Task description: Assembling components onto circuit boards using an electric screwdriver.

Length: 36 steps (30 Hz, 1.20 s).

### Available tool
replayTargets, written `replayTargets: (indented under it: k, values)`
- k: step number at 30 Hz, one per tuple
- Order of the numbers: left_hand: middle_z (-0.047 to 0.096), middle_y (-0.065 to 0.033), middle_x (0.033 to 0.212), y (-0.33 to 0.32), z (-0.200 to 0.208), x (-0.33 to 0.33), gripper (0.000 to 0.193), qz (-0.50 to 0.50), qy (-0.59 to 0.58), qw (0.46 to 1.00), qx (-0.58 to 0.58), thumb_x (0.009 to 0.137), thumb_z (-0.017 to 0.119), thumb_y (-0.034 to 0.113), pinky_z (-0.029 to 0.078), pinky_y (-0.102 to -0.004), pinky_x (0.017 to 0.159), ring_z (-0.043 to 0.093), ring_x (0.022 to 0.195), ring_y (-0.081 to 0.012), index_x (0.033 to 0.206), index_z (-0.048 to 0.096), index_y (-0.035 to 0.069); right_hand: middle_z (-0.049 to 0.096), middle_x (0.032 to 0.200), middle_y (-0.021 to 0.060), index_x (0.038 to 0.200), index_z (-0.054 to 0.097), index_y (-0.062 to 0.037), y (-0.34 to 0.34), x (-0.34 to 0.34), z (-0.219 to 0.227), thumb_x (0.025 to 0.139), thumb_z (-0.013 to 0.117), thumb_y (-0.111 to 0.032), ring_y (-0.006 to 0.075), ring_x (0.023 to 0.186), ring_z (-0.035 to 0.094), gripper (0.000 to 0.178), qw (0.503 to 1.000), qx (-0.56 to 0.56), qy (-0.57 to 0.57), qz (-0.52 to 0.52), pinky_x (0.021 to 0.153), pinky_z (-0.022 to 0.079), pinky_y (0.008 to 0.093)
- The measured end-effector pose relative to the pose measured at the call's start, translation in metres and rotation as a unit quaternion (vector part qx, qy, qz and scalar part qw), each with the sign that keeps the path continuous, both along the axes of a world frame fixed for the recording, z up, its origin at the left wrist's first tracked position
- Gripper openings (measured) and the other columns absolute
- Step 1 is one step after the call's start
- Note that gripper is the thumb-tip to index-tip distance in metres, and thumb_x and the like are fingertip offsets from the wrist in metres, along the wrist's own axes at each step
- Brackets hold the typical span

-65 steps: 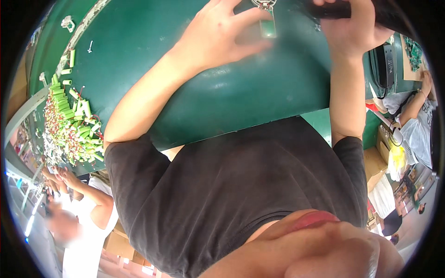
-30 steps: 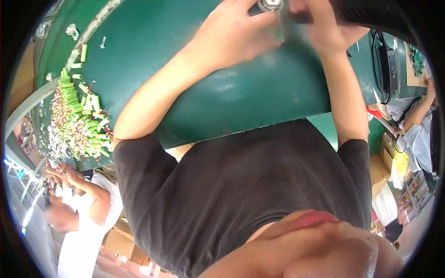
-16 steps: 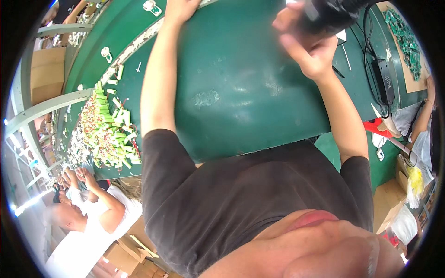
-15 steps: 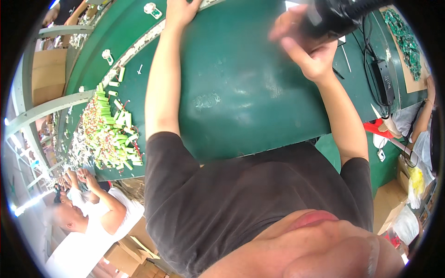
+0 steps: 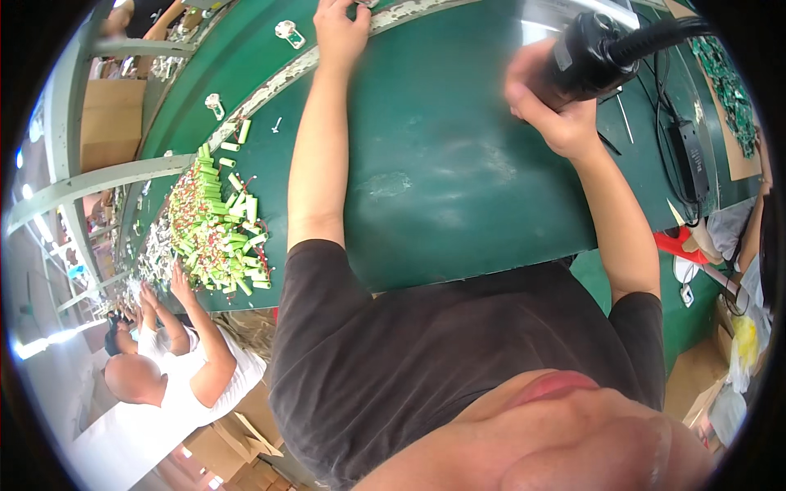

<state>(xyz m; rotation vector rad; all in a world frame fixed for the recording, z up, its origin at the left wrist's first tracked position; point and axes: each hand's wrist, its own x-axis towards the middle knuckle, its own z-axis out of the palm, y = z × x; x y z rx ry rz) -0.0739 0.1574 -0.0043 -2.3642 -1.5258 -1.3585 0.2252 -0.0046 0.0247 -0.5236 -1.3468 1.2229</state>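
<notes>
At the far edge of the green table, my left hand (image 5: 342,34) reaches to the raised rim. Its thumb and fingers are curled in, and a bit of something white shows beside the fingertips; the picture's top edge cuts off what they hold. On the right, my right hand (image 5: 553,106) is wrapped round a black corded electric screwdriver (image 5: 583,61), held above the table. Its thick cable runs off to the right; the hand hides its lower end. Behind it is a blurred white and silver box-like thing (image 5: 565,11).
Green cylindrical cells (image 5: 217,221) with red wires lie piled at left. White plastic parts (image 5: 289,34) lie on the green strip beyond the rim (image 5: 278,78). A black power adapter (image 5: 689,159), cables and green circuit boards (image 5: 727,98) are at right. Co-workers (image 5: 188,360) sit at left.
The whole view has shifted, so the scene sits further right and lower. More of my left hand's curled fingers shows. My right hand still grips the screwdriver, with the white and silver thing now visible behind.
</notes>
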Motion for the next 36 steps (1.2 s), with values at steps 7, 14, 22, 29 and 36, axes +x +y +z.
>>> replayTargets:
  k: [7,14,22,29,36]
  values:
    - [0.061,-0.0118,0.081,-0.005,0.008,-0.002,0.007,-0.029,-0.044,0.999,-0.014,0.089,0.064,0.0,0.049,-0.0343,0.064,0.061,0.067,-0.0247,0.091,0.071,0.002,0.065,0.092,0.0015,0.11,0.064,-0.0016,0.0,-0.003,0.001,0.089,0.072,0.006,0.0069,0.079,0.06,0.024,1.0,-0.007,-0.008,0.003,0.069,0.049,0.0243]
    - [0.064,-0.0125,0.084,-0.005,0.006,-0.002,0.011,-0.037,-0.056,0.998,-0.013,0.087,0.064,0.001,0.052,-0.0333,0.065,0.064,0.069,-0.0245,0.093,0.073,0.002,0.065,0.095,0.0022,0.109,0.063,-0.0017,0.001,-0.003,-0.002,0.089,0.072,0.006,0.0093,0.083,0.061,0.024,1.0,0.002,-0.011,0.004,0.071,0.05,0.0256]
    - [0.073,-0.007,0.098,0.008,-0.009,-0.012,0.016,-0.024,-0.008,1.0,-0.001,0.084,0.068,0.003,0.058,-0.0317,0.076,0.07,0.082,-0.0206,0.093,0.078,0.009,0.063,0.09,0.0038,0.11,0.058,-0.0018,-0.005,-0.008,0.004,0.089,0.067,0.011,0.01,0.077,0.059,0.026,0.999,-0.02,-0.024,-0.009,0.066,0.047,0.0254]
    - [0.074,-0.0051,0.099,0.011,-0.009,-0.013,0.016,-0.016,0.006,1.0,0.025,0.083,0.069,0.004,0.058,-0.0335,0.08,0.069,0.091,-0.0217,0.092,0.079,0.011,0.06,0.096,0.002,0.114,0.056,-0.0019,-0.004,-0.005,0.0,0.088,0.065,0.015,0.009,0.08,0.058,0.032,0.998,0.017,-0.055,0.012,0.067,0.046,0.0254]
    - [0.074,-0.0058,0.101,0.014,-0.015,-0.018,0.016,-0.008,0.012,0.999,0.04,0.084,0.07,0.005,0.058,-0.0349,0.08,0.069,0.09,-0.0238,0.095,0.078,0.011,0.059,0.083,-0.0005,0.115,0.058,-0.0014,-0.002,-0.007,0.0,0.086,0.072,0.005,0.0093,0.074,0.057,0.032,0.991,0.11,-0.069,0.021,0.066,0.047,0.0271]
